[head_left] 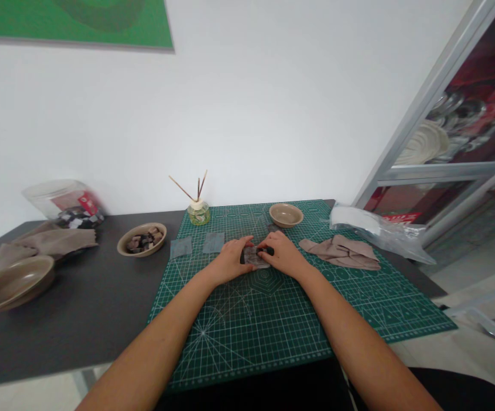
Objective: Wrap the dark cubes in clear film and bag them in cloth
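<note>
Both hands meet near the middle of a green cutting mat (290,319). Between them lies a small greyish-brown, square-looking piece (253,258), partly covered by fingers. My left hand (230,261) curves round its left side, thumb at the near edge and fingers at the far edge, closed on it. Over its right part, my right hand (285,254) pinches a small dark block (268,250); the fingers hide some of it. Two thin, see-through grey squares, a left one (181,247) and a right one (213,242), lie flat to the left of my hands.
A tan bowl (286,216) stands behind my hands; another bowl (123,246) holds brown and dark blocks. A reed diffuser (198,213) stands by the wall. Brown cloth (343,251) and a clear plastic bag (379,228) lie right. Far left are a larger bowl (41,271), cloth (54,244) and a tipped jar (52,197).
</note>
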The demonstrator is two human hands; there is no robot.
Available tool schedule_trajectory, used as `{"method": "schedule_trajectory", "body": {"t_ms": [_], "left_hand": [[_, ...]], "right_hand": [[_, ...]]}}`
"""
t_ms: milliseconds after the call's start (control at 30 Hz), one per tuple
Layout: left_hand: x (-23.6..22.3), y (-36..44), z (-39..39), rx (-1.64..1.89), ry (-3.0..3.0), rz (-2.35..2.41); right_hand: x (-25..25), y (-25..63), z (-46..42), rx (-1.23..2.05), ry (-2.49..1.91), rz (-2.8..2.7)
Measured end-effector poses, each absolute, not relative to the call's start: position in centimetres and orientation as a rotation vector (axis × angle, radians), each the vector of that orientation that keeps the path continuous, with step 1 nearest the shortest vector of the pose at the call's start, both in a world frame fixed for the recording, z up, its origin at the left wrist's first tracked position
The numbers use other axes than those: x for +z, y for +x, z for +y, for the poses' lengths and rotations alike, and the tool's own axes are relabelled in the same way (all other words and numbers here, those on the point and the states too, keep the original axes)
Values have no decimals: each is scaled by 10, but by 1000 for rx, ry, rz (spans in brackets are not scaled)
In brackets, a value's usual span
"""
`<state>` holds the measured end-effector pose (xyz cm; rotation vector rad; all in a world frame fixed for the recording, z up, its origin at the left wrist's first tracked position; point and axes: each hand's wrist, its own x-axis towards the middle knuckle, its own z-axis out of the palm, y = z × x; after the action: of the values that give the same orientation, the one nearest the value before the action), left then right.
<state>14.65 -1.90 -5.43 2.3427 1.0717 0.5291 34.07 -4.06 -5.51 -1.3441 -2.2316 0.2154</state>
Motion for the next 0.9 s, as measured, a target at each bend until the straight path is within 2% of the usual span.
{"method": "schedule_trajectory", "body": {"t_ms": [167, 333, 500, 900], "left_hand": [[-54, 147, -18, 532, 2346, 1070], [-52, 147, -20, 512, 2343, 1088], [-52, 147, -20, 519, 2344, 1090], [-52, 147, -20, 514, 2358, 1087]], "right_hand": [[-53, 337, -44, 324, -1197, -2309], [-52, 340, -41, 244, -1346, -2247], [-52, 340, -45, 341, -1251, -2266], [-56, 341, -40, 284, -1338, -2187]]}}
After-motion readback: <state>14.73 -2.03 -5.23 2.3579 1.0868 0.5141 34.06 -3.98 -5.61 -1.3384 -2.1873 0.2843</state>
